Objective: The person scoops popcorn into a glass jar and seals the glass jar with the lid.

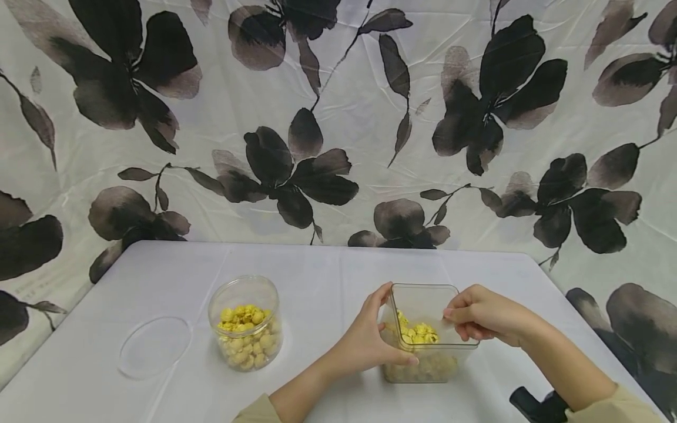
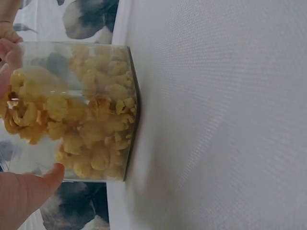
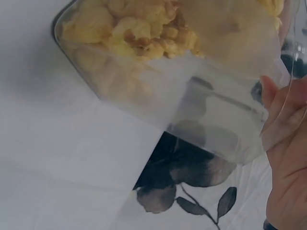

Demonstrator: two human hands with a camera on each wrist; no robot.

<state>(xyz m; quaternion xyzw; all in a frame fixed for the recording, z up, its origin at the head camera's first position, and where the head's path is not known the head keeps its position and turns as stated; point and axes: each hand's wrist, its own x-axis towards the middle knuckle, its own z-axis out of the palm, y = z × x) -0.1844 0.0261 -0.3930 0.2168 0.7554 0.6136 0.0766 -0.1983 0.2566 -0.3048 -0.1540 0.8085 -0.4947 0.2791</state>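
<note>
A clear square-sided container point(image 1: 420, 376) holds yellow popcorn point(image 2: 81, 143) and stands on the white table. My left hand point(image 1: 370, 338) grips it from the left, the thumb on the near wall and fingers at the back left corner. Over its right rim, my right hand point(image 1: 486, 314) has curled fingers pinching a translucent, rounded, spoon-like piece point(image 3: 235, 33). That piece reaches down inside, close by the popcorn; I cannot tell its exact kind. To the left stands a clear round jar point(image 1: 243, 349), lidless and more than half full of popcorn.
A clear round lid point(image 1: 156, 346) lies flat on the white table point(image 1: 307, 305), left of the jar. A black object point(image 1: 536, 405) sits at the near right, partly behind the right forearm. Beyond the table's back edge hangs a flower-printed cloth point(image 1: 328, 88).
</note>
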